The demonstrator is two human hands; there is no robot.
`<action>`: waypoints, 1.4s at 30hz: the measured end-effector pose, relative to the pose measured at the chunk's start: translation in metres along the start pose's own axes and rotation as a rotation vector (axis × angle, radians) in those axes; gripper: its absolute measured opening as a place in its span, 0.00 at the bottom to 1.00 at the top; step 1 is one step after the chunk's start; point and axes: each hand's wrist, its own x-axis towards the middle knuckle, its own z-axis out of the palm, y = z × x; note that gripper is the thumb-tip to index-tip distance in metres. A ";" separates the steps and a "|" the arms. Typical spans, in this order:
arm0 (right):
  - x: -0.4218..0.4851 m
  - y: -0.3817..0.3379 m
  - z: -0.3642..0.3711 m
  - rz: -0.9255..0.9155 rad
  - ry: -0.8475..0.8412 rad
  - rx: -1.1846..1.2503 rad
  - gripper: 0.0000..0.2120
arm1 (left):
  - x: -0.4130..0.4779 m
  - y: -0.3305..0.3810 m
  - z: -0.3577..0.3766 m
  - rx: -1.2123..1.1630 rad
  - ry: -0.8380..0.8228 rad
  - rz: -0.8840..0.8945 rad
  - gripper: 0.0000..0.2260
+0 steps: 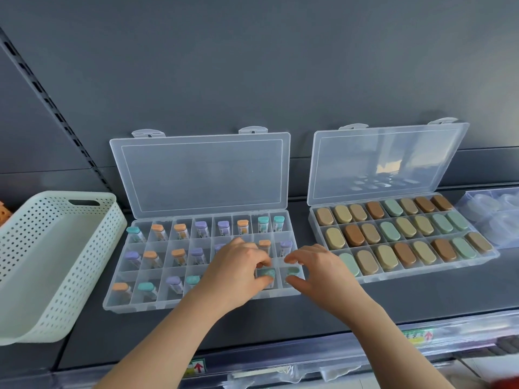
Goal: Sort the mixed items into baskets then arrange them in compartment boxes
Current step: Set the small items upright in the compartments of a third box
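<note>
A clear compartment box with its lid up lies on the dark shelf, holding small tubes with orange, purple and teal caps, one per cell. My left hand pinches a teal-capped tube in the front row, second cell from the right. My right hand hovers with fingers spread over the front right cell, where another teal tube lies. A second open box to the right is filled with oval cases in tan, brown and green.
An empty white perforated basket stands at the left, overhanging the shelf edge. Orange items show behind it. A clear tray of plastic pieces sits at the far right. The shelf's front rail carries price labels.
</note>
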 end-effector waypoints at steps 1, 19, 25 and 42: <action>0.000 -0.003 -0.003 0.001 0.018 0.010 0.17 | -0.002 -0.001 -0.003 -0.014 0.011 -0.011 0.14; 0.070 -0.245 0.045 -0.105 -0.065 0.323 0.19 | -0.175 -0.189 -0.131 0.115 0.430 -0.513 0.19; 0.087 -0.311 0.093 0.049 -0.163 0.393 0.15 | -0.227 -0.252 -0.143 0.129 0.356 -0.625 0.20; 0.078 -0.337 0.089 0.104 -0.133 0.606 0.09 | -0.264 -0.256 -0.147 -0.078 0.670 -0.518 0.23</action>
